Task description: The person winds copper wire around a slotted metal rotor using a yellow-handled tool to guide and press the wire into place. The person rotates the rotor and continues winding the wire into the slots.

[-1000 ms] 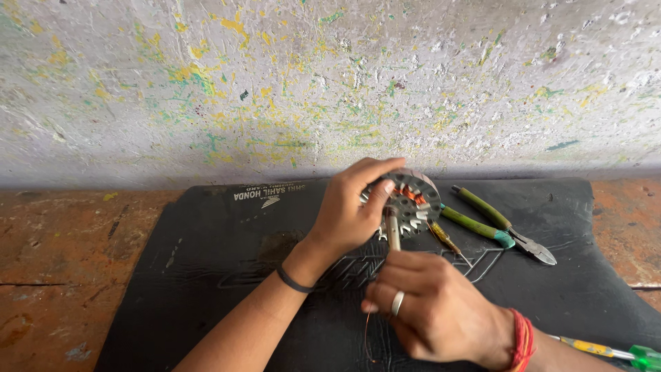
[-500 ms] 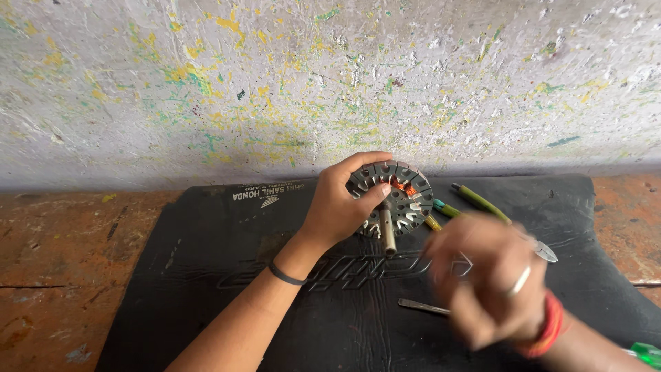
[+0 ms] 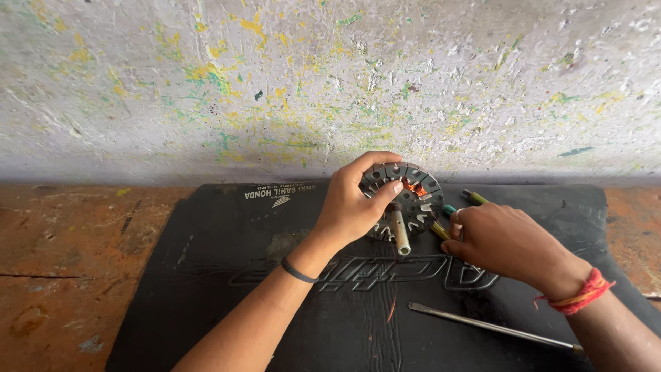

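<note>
My left hand (image 3: 351,210) grips a round metal motor stator (image 3: 415,191) with copper windings and holds it on edge on a black rubber mat (image 3: 227,275). The thumb presses its face. A short steel shaft (image 3: 399,234) sticks out of its centre toward me. Just right of the stator, my right hand (image 3: 502,241) is curled over green-handled pliers (image 3: 474,198), and only the handle ends show past the fingers. A yellow tip (image 3: 439,231) pokes out under the fingertips.
A thin metal rod (image 3: 496,327) lies on the mat at the lower right. The mat rests on a worn reddish wooden bench (image 3: 62,262). A paint-spattered wall (image 3: 330,83) stands directly behind the stator.
My right hand has let go of the thin rod, which now lies on the mat, and has moved up and right onto the pliers. My left hand has tilted the stator more upright.
</note>
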